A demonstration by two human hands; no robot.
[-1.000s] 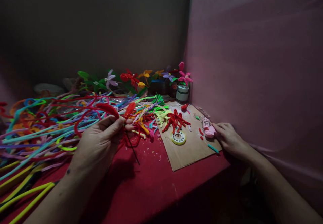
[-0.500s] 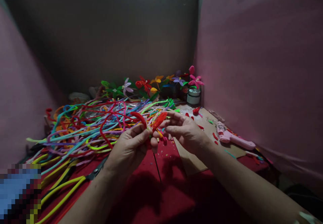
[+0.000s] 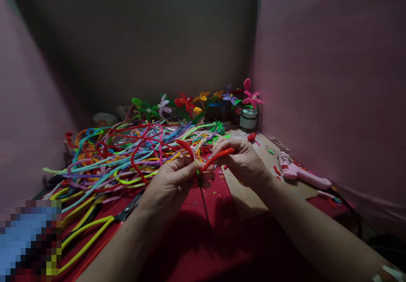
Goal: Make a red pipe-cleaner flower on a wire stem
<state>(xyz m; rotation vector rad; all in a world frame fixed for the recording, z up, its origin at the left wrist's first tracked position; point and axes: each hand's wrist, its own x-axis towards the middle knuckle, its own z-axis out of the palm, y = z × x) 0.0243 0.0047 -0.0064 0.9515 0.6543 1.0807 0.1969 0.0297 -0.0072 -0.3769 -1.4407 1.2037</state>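
Observation:
Low over the red tabletop, my left hand (image 3: 173,182) pinches the base of a red pipe-cleaner flower between thumb and fingers. One curved red petal (image 3: 186,147) rises above my left fingertips, and a bit of green (image 3: 198,172) shows at the flower's base. My right hand (image 3: 242,159) has its fingers curled around the other red petal (image 3: 218,156), which slants up to the right. The right fingertips are partly hidden behind this petal. A thin dark line (image 3: 204,203) runs below the hands; I cannot tell whether it is a stem.
Loose coloured pipe cleaners (image 3: 127,159) heap at the left, beside yellow-handled scissors (image 3: 91,233). Finished pipe-cleaner flowers (image 3: 185,101) line the back near a small jar (image 3: 249,120). On the right, a pink glue gun (image 3: 304,176) lies on a brown board (image 3: 244,201). Pink cloth (image 3: 333,83) hangs beyond.
My right fingers, loosely spread beside the petal before, have closed in on it. That petal has tipped from upright toward the right. The whole view has shifted slightly.

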